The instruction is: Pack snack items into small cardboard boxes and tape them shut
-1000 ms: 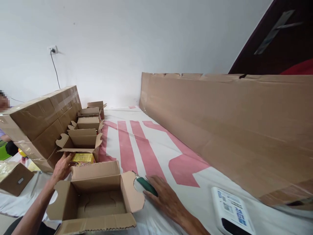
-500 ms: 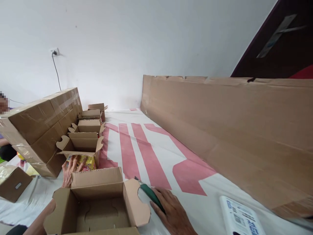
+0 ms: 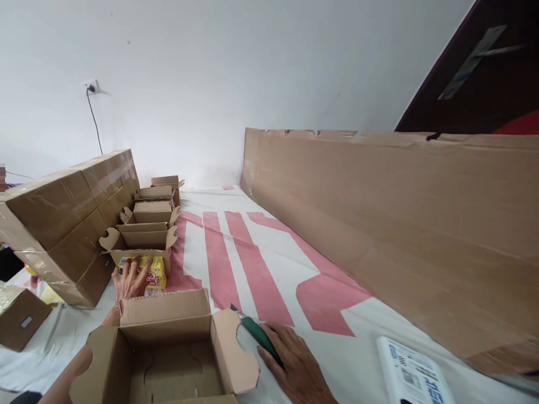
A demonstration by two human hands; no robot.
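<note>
Yellow box (image 3: pixel 159 270) — under left fingers (image 3: pixel 133 269)

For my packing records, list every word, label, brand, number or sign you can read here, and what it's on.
None can be read for certain.
Yellow box: red and white printing, too small and partly covered by the left hand.
White case, lower right: blue lettering, too blurred.
Brown box, far left: small pale label, too small.
Cloth: large pink shapes, perhaps lettering, unreadable.
</note>
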